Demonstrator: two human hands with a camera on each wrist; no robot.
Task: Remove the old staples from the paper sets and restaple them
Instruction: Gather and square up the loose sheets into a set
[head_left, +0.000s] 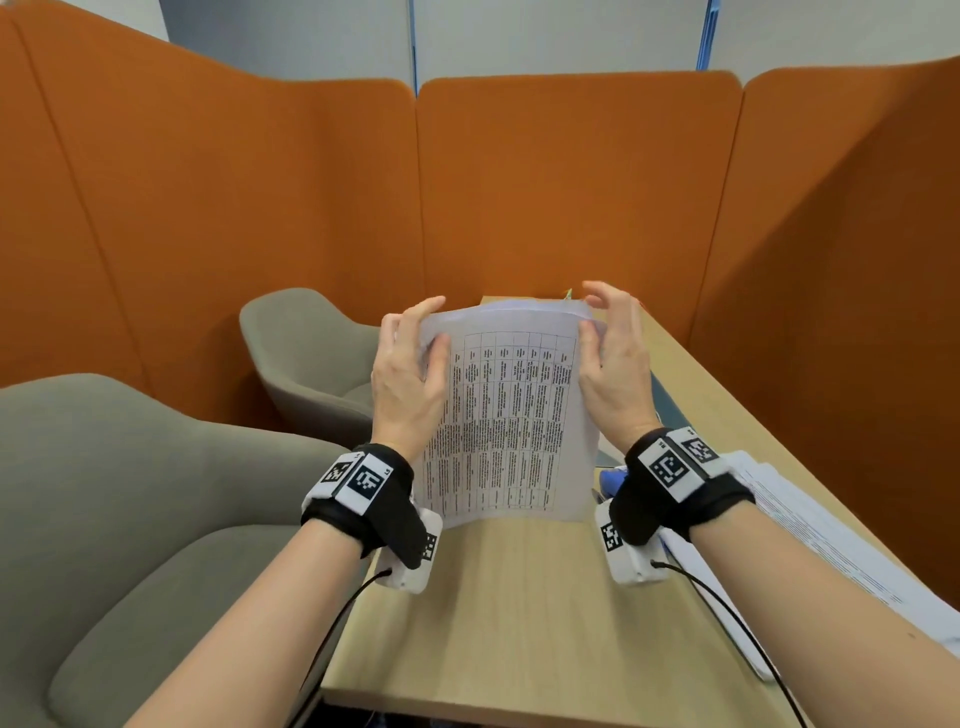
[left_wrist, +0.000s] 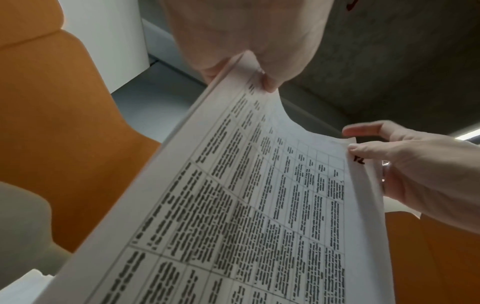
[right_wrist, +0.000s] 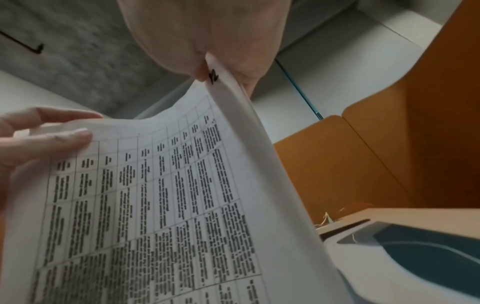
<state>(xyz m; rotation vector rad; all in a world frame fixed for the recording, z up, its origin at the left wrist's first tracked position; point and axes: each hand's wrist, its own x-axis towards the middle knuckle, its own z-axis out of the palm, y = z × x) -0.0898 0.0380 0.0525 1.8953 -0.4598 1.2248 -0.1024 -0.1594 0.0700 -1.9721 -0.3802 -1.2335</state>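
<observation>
A paper set (head_left: 506, 421) printed with a dense table stands nearly upright, its bottom edge resting on the wooden table (head_left: 519, 613). My left hand (head_left: 410, 358) pinches its upper left edge, thumb on the printed front and fingers behind. My right hand (head_left: 613, 353) pinches the upper right edge the same way. The left wrist view shows the paper set (left_wrist: 233, 205) bowed between my left hand (left_wrist: 259, 67) and my right hand (left_wrist: 389, 160). In the right wrist view my right hand (right_wrist: 207, 51) holds the corner by a black handwritten mark (right_wrist: 213, 75). No staple is visible.
More paper sets (head_left: 831, 545) lie stacked on the table at the right, under my right forearm. A blue object (head_left: 613, 478) shows behind my right wrist. Grey armchairs (head_left: 130, 493) stand left of the table. Orange partition walls (head_left: 571, 182) enclose the booth.
</observation>
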